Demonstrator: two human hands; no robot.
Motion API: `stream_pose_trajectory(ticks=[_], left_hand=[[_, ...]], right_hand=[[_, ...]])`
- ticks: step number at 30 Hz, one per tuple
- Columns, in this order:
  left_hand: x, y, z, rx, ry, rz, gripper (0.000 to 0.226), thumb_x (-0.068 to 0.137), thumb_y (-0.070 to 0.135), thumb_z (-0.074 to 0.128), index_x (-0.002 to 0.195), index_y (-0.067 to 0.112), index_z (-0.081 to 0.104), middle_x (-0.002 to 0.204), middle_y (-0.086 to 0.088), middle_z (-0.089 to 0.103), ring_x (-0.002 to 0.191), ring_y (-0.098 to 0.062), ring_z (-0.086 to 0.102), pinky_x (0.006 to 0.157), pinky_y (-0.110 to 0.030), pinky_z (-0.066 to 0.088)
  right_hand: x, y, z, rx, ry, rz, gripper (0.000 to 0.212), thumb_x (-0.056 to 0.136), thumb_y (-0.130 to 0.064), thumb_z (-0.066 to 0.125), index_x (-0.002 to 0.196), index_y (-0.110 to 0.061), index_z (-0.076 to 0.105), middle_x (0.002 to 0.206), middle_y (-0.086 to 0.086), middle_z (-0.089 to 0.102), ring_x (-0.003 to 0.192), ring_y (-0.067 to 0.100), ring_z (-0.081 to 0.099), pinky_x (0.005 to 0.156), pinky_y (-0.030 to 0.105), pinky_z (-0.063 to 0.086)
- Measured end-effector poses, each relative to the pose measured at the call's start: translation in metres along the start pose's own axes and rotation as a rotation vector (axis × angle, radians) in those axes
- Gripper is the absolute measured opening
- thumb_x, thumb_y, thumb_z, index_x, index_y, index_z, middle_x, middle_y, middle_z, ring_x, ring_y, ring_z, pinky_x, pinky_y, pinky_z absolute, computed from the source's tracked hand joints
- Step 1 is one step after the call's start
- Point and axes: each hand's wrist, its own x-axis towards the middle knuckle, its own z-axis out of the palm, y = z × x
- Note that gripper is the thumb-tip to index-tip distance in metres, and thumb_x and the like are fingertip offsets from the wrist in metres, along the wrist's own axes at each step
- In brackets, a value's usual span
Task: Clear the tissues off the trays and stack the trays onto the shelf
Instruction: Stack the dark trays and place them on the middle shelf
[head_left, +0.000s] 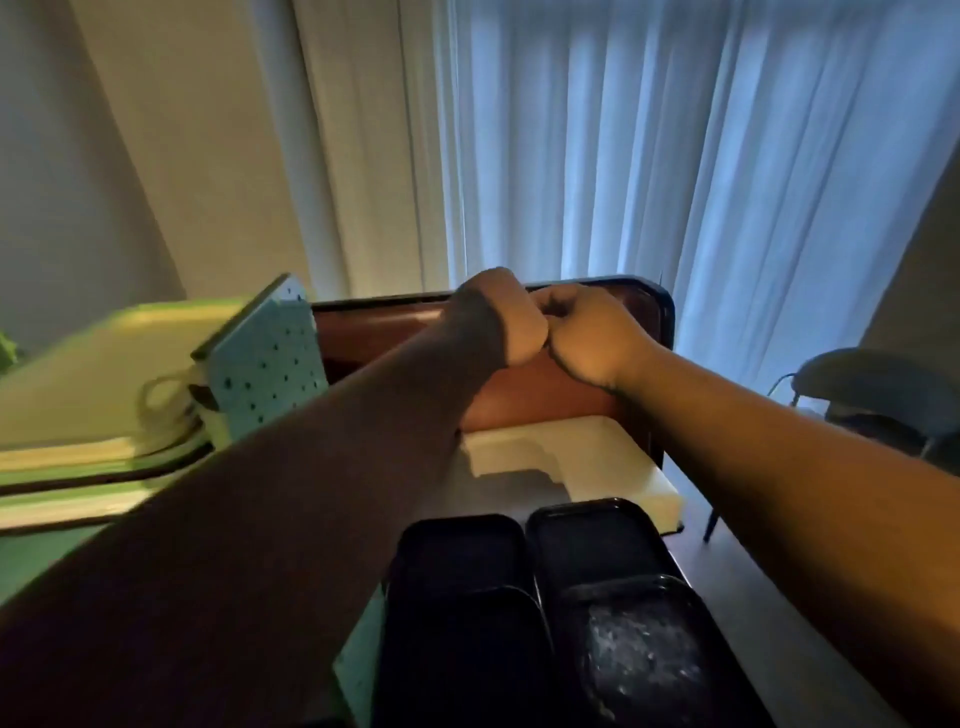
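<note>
Left hand (498, 317) and right hand (587, 332) both curled into fists, knuckles touching, held above the reddish-brown rimmed tray (545, 395) standing at the far end of the pale table (597, 467). Cannot tell whether either fist encloses anything. Nearer than that brown tray, four black rounded plastic trays (597, 540) clustered together, the nearest right one (639, 654) flecked white. Left of the brown tray, a pale blue perforated panel (265, 364).
</note>
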Motion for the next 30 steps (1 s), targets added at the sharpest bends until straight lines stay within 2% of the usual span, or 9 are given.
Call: stream_pose_trajectory(ticks=[4, 8, 11, 14, 15, 17, 20, 24, 30], left_hand=[[-0.002, -0.012, 0.13, -0.072, -0.236, -0.214, 0.024, 0.098, 0.016, 0.049, 0.106, 0.003, 0.068, 0.107, -0.018, 0.066, 0.091, -0.026, 0.056, 0.076, -0.035, 0.044], [-0.044, -0.039, 0.24, -0.158, -0.452, -0.387, 0.014, 0.09, 0.016, 0.058, 0.076, 0.013, 0.057, 0.075, -0.004, 0.057, 0.065, -0.018, 0.053, 0.059, -0.025, 0.044], [-0.087, -0.056, 0.297, -0.213, -0.599, -0.506, 0.017, 0.083, 0.016, 0.063, 0.073, 0.017, 0.05, 0.09, -0.009, 0.068, 0.086, -0.027, 0.069, 0.07, -0.035, 0.054], [-0.122, -0.069, 0.339, -0.212, -0.693, -0.607, 0.014, 0.081, 0.016, 0.063, 0.075, 0.016, 0.05, 0.097, -0.01, 0.071, 0.094, -0.03, 0.072, 0.082, -0.041, 0.06], [-0.131, -0.073, 0.349, -0.215, -0.717, -0.637, 0.008, 0.081, 0.016, 0.063, 0.08, 0.014, 0.055, 0.099, -0.011, 0.072, 0.093, -0.03, 0.072, 0.081, -0.042, 0.06], [-0.144, -0.081, 0.367, -0.198, -0.745, -0.675, 0.027, 0.083, 0.019, 0.062, 0.107, 0.006, 0.063, 0.111, -0.014, 0.069, 0.091, -0.028, 0.07, 0.075, -0.04, 0.059], [-0.149, -0.091, 0.384, -0.122, -0.726, -0.678, 0.052, 0.091, 0.021, 0.058, 0.139, 0.006, 0.048, 0.14, -0.013, 0.048, 0.088, -0.022, 0.06, 0.066, -0.032, 0.051], [-0.148, -0.102, 0.394, -0.109, -0.697, -0.669, 0.047, 0.094, 0.024, 0.057, 0.138, 0.007, 0.049, 0.145, -0.012, 0.038, 0.093, -0.025, 0.059, 0.079, -0.036, 0.055], [-0.15, -0.111, 0.404, -0.145, -0.664, -0.651, 0.054, 0.096, 0.023, 0.055, 0.146, 0.009, 0.044, 0.149, -0.011, 0.035, 0.074, -0.013, 0.049, 0.067, -0.028, 0.044]], right_hand=[[-0.027, 0.124, 0.019, -0.105, -0.03, 0.338, 0.034, 0.101, -0.016, 0.053, 0.131, -0.006, 0.066, 0.13, 0.012, 0.069, 0.122, 0.029, 0.063, 0.094, 0.026, 0.042], [-0.085, 0.245, 0.054, -0.226, -0.206, 0.704, 0.029, 0.099, -0.018, 0.054, 0.117, 0.0, 0.068, 0.115, 0.017, 0.07, 0.109, 0.037, 0.066, 0.084, 0.037, 0.053], [-0.141, 0.305, 0.076, -0.237, -0.24, 0.925, 0.033, 0.096, -0.026, 0.06, 0.122, -0.006, 0.064, 0.11, 0.015, 0.068, 0.099, 0.032, 0.067, 0.078, 0.039, 0.057], [-0.185, 0.343, 0.091, -0.338, -0.276, 1.093, 0.061, 0.094, -0.042, 0.061, 0.145, -0.011, 0.047, 0.14, 0.018, 0.05, 0.126, 0.039, 0.053, 0.102, 0.048, 0.051], [-0.197, 0.352, 0.093, -0.364, -0.286, 1.118, 0.065, 0.095, -0.042, 0.061, 0.148, -0.011, 0.041, 0.147, 0.018, 0.044, 0.133, 0.041, 0.047, 0.105, 0.05, 0.046], [-0.215, 0.368, 0.095, -0.4, -0.302, 1.145, 0.062, 0.097, -0.033, 0.059, 0.15, -0.01, 0.036, 0.151, 0.019, 0.039, 0.137, 0.041, 0.041, 0.106, 0.052, 0.043], [-0.235, 0.385, 0.097, -0.477, -0.301, 1.153, 0.055, 0.096, -0.023, 0.06, 0.145, -0.01, 0.039, 0.146, 0.018, 0.045, 0.133, 0.04, 0.046, 0.101, 0.052, 0.048], [-0.25, 0.399, 0.096, -0.519, -0.298, 1.163, 0.043, 0.102, -0.025, 0.051, 0.143, -0.012, 0.047, 0.141, 0.016, 0.052, 0.129, 0.038, 0.049, 0.096, 0.049, 0.049], [-0.264, 0.417, 0.093, -0.183, -0.075, 1.122, 0.028, 0.108, -0.034, 0.045, 0.122, -0.016, 0.06, 0.103, 0.003, 0.064, 0.088, 0.02, 0.062, 0.075, 0.04, 0.051]])
